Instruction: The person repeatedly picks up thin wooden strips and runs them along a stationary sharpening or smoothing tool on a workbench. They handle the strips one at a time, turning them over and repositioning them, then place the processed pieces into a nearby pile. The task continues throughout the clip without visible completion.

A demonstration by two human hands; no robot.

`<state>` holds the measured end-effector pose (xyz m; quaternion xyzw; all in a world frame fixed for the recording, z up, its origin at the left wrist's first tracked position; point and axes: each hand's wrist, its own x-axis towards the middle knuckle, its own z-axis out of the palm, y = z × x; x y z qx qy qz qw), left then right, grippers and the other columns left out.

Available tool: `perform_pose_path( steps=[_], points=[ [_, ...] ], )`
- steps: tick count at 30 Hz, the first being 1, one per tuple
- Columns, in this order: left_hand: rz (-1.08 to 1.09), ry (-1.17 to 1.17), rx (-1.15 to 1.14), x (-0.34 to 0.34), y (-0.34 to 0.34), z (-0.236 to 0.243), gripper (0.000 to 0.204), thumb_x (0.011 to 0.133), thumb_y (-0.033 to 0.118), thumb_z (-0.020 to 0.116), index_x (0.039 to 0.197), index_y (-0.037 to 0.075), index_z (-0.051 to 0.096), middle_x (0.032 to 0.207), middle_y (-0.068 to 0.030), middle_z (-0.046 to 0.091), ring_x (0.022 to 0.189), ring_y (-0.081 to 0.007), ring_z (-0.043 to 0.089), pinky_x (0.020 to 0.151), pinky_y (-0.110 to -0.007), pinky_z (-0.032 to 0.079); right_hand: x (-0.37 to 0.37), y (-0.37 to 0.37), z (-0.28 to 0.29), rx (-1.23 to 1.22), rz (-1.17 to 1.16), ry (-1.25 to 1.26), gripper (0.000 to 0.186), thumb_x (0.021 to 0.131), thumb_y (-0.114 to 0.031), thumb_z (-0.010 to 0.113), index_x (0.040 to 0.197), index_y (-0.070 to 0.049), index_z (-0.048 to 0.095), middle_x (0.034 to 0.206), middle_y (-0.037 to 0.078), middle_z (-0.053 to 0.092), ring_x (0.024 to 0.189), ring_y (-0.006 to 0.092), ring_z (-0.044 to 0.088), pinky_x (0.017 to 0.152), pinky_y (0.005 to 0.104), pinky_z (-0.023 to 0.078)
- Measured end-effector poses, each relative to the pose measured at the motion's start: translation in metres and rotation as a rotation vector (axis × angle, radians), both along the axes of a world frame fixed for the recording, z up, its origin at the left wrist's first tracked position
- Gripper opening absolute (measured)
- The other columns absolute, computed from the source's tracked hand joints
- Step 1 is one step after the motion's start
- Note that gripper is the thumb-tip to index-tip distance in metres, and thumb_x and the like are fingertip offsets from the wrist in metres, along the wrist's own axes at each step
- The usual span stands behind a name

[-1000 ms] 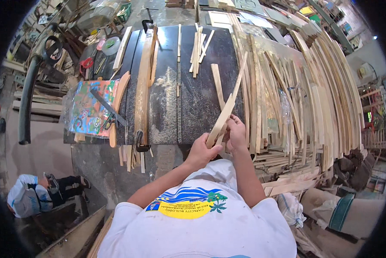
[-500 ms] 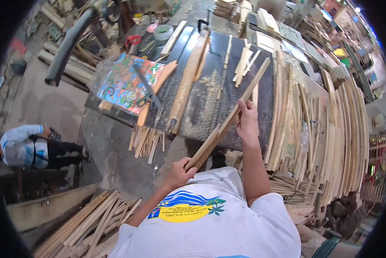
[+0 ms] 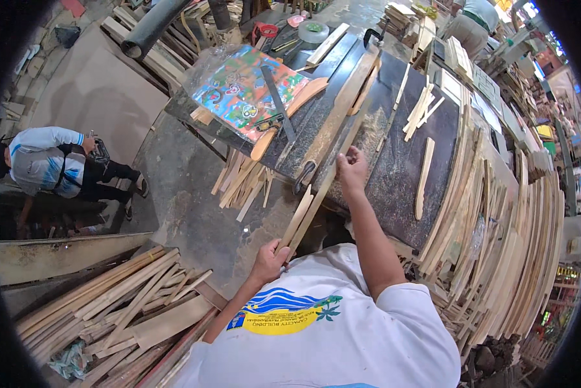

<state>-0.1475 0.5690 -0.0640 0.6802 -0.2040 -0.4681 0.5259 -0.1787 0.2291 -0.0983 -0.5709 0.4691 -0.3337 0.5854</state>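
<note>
Sawdust-strewn dark worktable (image 3: 403, 169), with a long, straight, pale wooden strip (image 3: 321, 194) slanting across its near edge.

Near the white-shirted torso, the person's left hand (image 3: 271, 262) grasps the strip's lower end together with a shorter, notched, pale wooden piece (image 3: 297, 218), thumb uppermost; the right arm reaches forward, elbow slightly bent, and the right hand (image 3: 353, 173) curls its fingers at the strip's right edge farther up, though whether they close around it cannot be told.
</note>
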Motion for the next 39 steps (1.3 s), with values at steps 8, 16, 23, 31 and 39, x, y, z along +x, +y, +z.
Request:
perform_pose_path(
  steps=[8,16,23,31,39],
  points=[
    [0.112,-0.266,0.170,0.011,0.001,-0.041,0.025,0.101,0.025,0.068,0.108,0.000,0.071,0.083,-0.0085,0.072,0.067,-0.0144,0.069,0.061,-0.033,0.056,0.029,0.004,-0.009,-0.443,0.164,0.547,0.026,0.097,-0.019,0.065,0.116,-0.001,0.067,0.100,0.023,0.065,0.100,0.0444,0.064,0.088,0.0552,0.050],
    [-0.150,-0.569,0.146,0.038,0.005,-0.037,0.030,0.086,0.023,0.083,0.104,0.002,0.070,0.089,-0.0132,0.069,0.078,-0.0322,0.070,0.070,-0.041,0.055,0.042,-0.026,-0.022,-0.425,0.123,0.592,0.030,0.098,-0.023,0.066,0.122,-0.006,0.071,0.100,0.021,0.066,0.099,0.0424,0.066,0.087,0.0538,0.051],
    [0.057,-0.861,0.123,0.033,-0.019,-0.059,0.052,0.072,0.030,0.095,0.107,0.003,0.066,0.098,-0.0154,0.063,0.088,-0.0350,0.065,0.076,-0.044,0.053,0.051,-0.049,-0.022,-0.463,0.077,0.594,0.034,0.097,-0.024,0.067,0.126,-0.008,0.073,0.099,0.022,0.067,0.096,0.0434,0.067,0.086,0.0540,0.052],
    [0.264,-0.819,0.125,0.021,-0.048,-0.067,0.066,0.070,0.040,0.095,0.116,0.006,0.061,0.108,-0.0129,0.061,0.097,-0.0336,0.063,0.081,-0.044,0.053,0.060,-0.076,-0.024,-0.442,0.058,0.615,0.019,0.097,-0.022,0.066,0.111,-0.009,0.072,0.099,0.020,0.066,0.099,0.0426,0.066,0.087,0.0541,0.052],
    [0.200,-1.099,0.034,0.041,-0.065,-0.073,0.081,0.073,0.061,0.087,0.125,0.006,0.057,0.113,-0.0159,0.056,0.101,-0.0368,0.061,0.081,-0.047,0.054,0.069,-0.095,-0.022,-0.370,0.016,0.560,0.023,0.096,-0.025,0.067,0.109,-0.007,0.075,0.100,0.022,0.072,0.101,0.0427,0.069,0.089,0.0526,0.052]
  ],
)
